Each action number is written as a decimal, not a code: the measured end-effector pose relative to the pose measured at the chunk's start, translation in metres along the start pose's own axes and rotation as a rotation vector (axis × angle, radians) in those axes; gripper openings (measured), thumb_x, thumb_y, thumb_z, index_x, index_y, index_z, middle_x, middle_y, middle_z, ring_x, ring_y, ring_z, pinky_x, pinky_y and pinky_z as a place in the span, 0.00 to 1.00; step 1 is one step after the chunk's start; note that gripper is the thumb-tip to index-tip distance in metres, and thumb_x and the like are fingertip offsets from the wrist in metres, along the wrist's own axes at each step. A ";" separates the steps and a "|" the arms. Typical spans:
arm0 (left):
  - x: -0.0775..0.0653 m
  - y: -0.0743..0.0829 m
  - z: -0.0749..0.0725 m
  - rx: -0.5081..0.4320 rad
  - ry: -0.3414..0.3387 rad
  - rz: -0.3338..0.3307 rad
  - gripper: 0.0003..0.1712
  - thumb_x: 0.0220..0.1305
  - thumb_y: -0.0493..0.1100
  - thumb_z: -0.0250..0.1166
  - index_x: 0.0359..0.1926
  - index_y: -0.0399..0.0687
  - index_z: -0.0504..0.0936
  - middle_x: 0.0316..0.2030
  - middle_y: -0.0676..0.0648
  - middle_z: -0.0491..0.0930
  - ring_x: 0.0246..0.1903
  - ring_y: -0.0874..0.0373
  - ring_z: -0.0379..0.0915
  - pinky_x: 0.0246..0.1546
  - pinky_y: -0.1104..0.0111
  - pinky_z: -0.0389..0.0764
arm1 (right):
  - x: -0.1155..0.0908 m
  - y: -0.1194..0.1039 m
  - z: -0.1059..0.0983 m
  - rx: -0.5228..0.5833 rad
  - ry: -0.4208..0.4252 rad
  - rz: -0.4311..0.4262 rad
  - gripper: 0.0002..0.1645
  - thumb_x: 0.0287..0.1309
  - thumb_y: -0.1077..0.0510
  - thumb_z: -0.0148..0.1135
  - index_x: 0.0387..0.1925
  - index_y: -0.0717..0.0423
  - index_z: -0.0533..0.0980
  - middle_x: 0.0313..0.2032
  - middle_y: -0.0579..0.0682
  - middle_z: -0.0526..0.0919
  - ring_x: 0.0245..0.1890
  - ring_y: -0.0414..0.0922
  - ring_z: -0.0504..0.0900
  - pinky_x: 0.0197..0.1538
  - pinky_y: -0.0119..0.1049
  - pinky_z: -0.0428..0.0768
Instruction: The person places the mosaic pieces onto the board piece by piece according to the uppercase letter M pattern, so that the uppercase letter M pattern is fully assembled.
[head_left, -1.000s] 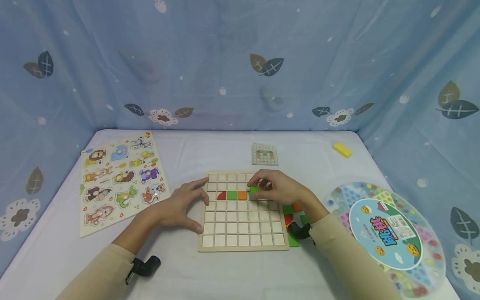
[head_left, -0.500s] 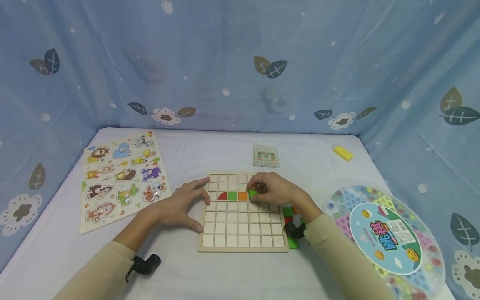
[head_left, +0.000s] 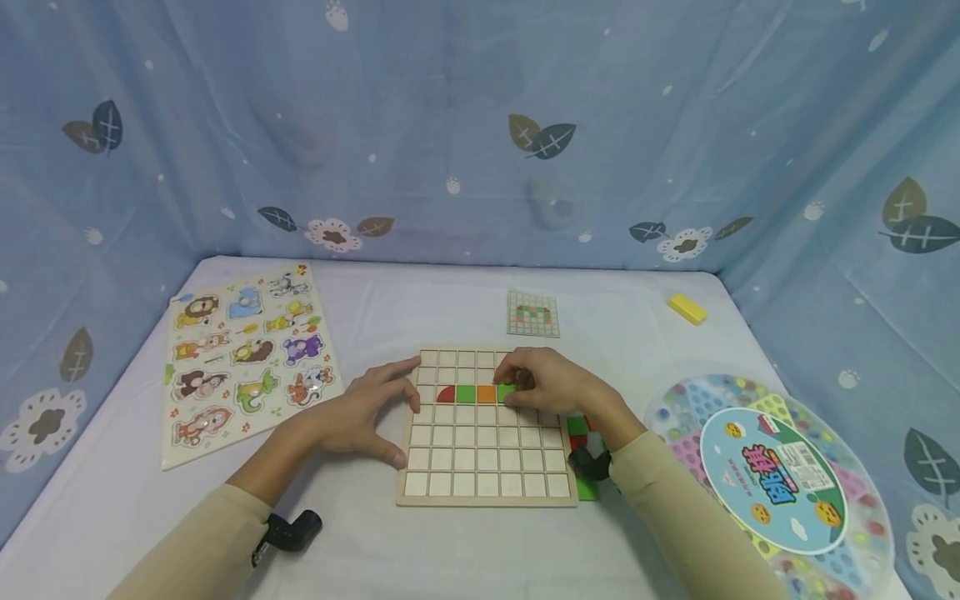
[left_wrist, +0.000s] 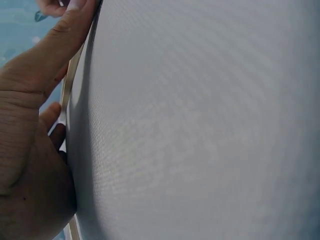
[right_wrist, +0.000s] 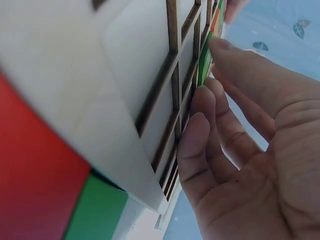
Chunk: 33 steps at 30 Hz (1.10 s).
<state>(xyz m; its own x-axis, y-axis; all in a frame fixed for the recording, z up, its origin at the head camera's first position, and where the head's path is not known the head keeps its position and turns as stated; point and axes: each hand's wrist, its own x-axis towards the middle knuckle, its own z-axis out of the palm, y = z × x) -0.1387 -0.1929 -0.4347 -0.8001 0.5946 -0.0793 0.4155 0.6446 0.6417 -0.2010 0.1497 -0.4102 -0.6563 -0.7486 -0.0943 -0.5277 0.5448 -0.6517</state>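
Observation:
A wooden grid board (head_left: 487,498) lies flat on the white-covered table. In one row sit a red quarter-round tile (head_left: 447,394), a green square tile (head_left: 466,394) and an orange square tile (head_left: 487,394). My right hand (head_left: 551,382) pinches another green tile (right_wrist: 205,62) between thumb and fingers, at the cell just right of the orange one. The right hand hides the cells beyond. Along the board's left edge my left hand (head_left: 358,417) rests with fingers spread, thumb low and fingertips at the frame; the left wrist view shows mostly white cloth (left_wrist: 190,120).
Loose tiles (head_left: 577,427) lie by the board's right edge, partly under the right wrist. A pattern card (head_left: 533,314) and a yellow block (head_left: 687,309) lie farther back. An animal puzzle board (head_left: 247,358) is left, a round marble game (head_left: 772,482) right.
The green tile in my right hand has gone down from a tilt above the board to lie level beside the orange tile. The left hand has stayed put; the head view has shifted slightly.

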 end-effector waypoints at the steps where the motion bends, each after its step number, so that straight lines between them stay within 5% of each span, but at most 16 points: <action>1: 0.000 0.000 0.000 0.000 -0.001 -0.002 0.38 0.37 0.68 0.82 0.49 0.67 0.76 0.82 0.44 0.46 0.77 0.32 0.44 0.69 0.29 0.50 | 0.000 0.000 0.000 0.000 0.000 0.005 0.16 0.63 0.59 0.72 0.51 0.53 0.80 0.48 0.46 0.83 0.43 0.39 0.82 0.49 0.34 0.82; 17: 0.000 -0.006 0.001 0.000 0.001 -0.002 0.38 0.37 0.70 0.81 0.49 0.69 0.75 0.82 0.46 0.45 0.78 0.35 0.42 0.70 0.30 0.49 | 0.003 -0.003 0.000 -0.013 -0.003 0.018 0.15 0.64 0.58 0.70 0.52 0.52 0.81 0.47 0.43 0.84 0.44 0.40 0.82 0.49 0.35 0.82; 33: 0.000 -0.007 0.002 0.000 -0.013 -0.001 0.38 0.38 0.70 0.81 0.50 0.70 0.74 0.82 0.47 0.44 0.79 0.36 0.41 0.71 0.31 0.47 | -0.024 -0.003 -0.014 0.010 0.054 -0.024 0.14 0.67 0.60 0.67 0.53 0.54 0.80 0.46 0.47 0.83 0.42 0.42 0.81 0.47 0.36 0.84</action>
<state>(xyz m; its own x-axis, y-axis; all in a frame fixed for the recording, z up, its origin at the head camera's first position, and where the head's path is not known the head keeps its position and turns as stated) -0.1406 -0.1968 -0.4405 -0.7949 0.6002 -0.0894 0.4150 0.6452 0.6414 -0.1911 0.1710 -0.3953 -0.6715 -0.7400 -0.0379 -0.5388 0.5228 -0.6607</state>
